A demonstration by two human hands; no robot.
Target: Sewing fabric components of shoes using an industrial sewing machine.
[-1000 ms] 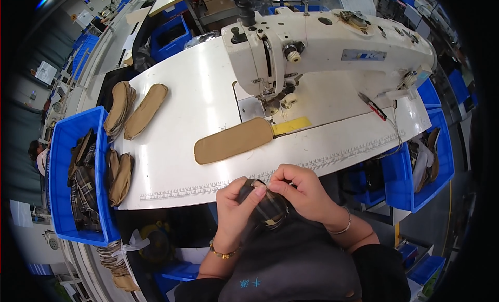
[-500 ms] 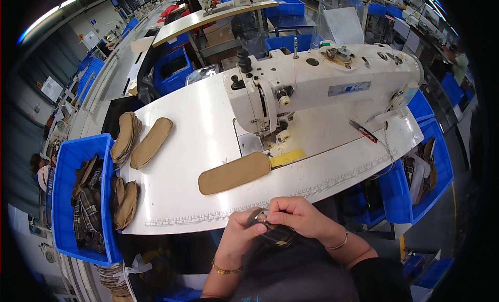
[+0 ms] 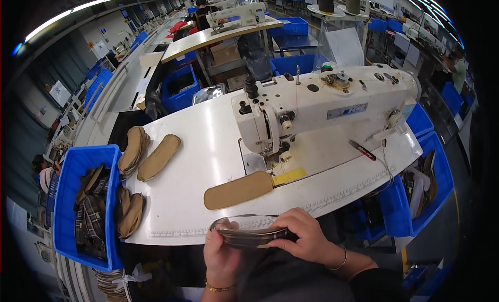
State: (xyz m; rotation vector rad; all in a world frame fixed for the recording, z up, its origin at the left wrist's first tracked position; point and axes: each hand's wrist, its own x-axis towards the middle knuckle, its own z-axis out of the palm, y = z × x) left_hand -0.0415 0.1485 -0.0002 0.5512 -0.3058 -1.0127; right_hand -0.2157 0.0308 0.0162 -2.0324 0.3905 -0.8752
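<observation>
The left hand (image 3: 221, 258) and right hand (image 3: 306, 239) both grasp a dark plaid cloth piece (image 3: 254, 238) at the bench's near edge, one at each end — probably to keep it stretched between them. A thin dark edge bows away from the cloth; whether it belongs to an opening is hard to tell.

On the bench (image 3: 192, 135), a tan rounded-end panel (image 3: 239, 190) lies flat, its right end close to the sewing machine (image 3: 322, 109) head and touching or nearly touching a yellow strip (image 3: 289, 176); that spot likely keeps it handy to the needle area. Tan curved pieces (image 3: 134, 151) are stacked near the left edge, beside a blue bin (image 3: 110, 224) of plaid cloth, presumably within easy reach. Red-handled snips (image 3: 362, 149) lie toward the right edge, apart from the cloth.

For markings, the machine arm bears a silvery nameplate (image 3: 347, 111) with blue lettering, and a printed ruler scale (image 3: 332, 199) follows the near edge — apparently for measuring there — partly hidden by the right hand.
</observation>
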